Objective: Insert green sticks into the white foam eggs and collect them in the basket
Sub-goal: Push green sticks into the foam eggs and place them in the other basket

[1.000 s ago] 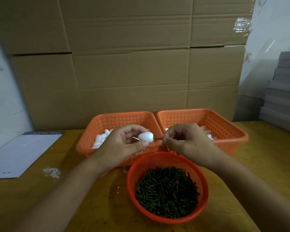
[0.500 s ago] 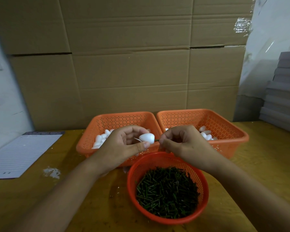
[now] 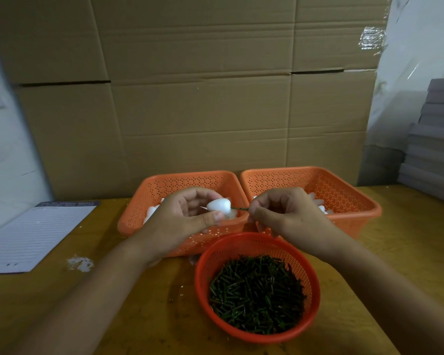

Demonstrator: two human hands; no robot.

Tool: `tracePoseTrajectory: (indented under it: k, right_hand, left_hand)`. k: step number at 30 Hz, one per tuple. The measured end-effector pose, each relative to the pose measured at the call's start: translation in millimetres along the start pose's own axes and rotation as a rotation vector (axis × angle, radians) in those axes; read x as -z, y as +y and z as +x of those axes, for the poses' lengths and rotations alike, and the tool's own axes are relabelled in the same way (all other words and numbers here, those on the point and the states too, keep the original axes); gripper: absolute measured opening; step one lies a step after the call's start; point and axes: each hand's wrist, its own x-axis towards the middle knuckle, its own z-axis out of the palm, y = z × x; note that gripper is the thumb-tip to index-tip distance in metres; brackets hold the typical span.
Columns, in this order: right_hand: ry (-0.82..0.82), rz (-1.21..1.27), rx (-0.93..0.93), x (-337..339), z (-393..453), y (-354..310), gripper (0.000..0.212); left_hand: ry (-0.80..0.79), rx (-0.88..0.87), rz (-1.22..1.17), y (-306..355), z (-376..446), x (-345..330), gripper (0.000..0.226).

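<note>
Dim warm indoor light, soft faint shadows, wide-angle bending at the edges, slight softness overall, no harsh glare

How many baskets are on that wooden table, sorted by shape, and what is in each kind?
Rectangular orange perforated plastic baskets holding white foam eggs: 2, the left one and the right one.
Round red-orange mesh basket holding green sticks: 1.
Total: 3 baskets.
</note>
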Motion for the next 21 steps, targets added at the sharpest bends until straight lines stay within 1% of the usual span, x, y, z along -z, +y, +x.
tracePoseTrajectory:
  k: [4, 10, 16, 19, 21]
  right_hand:
    - [-0.002, 0.009, -0.009, 1.9, 0.3, 1.5, 0.016]
    - [-0.024, -0.031, -0.013, 1.4, 1.0, 1.3, 0.015]
    - [-0.040, -0.110, -0.007, -0.5, 0.6, 4.3, 0.018]
    - [-0.033, -0.129, 0.000, -1.2, 0.9, 5.7, 0.017]
    - [-0.032, -0.139, 0.004, -1.5, 1.3, 6.2, 0.017]
  left_hand:
    - [-0.004, 0.010, -0.038, -0.3, -0.1, 2.5, 0.036]
    - [0.008, -0.003, -0.068, -1.7, 0.5, -0.4, 0.025]
    - [0.040, -0.050, 0.016, -1.1, -1.0, -0.4, 0.026]
    - [0.046, -0.043, 0.035, -1.4, -1.1, -0.5, 0.025]
    - [0.050, -0.018, 0.003, -1.8, -0.1, -0.1, 0.026]
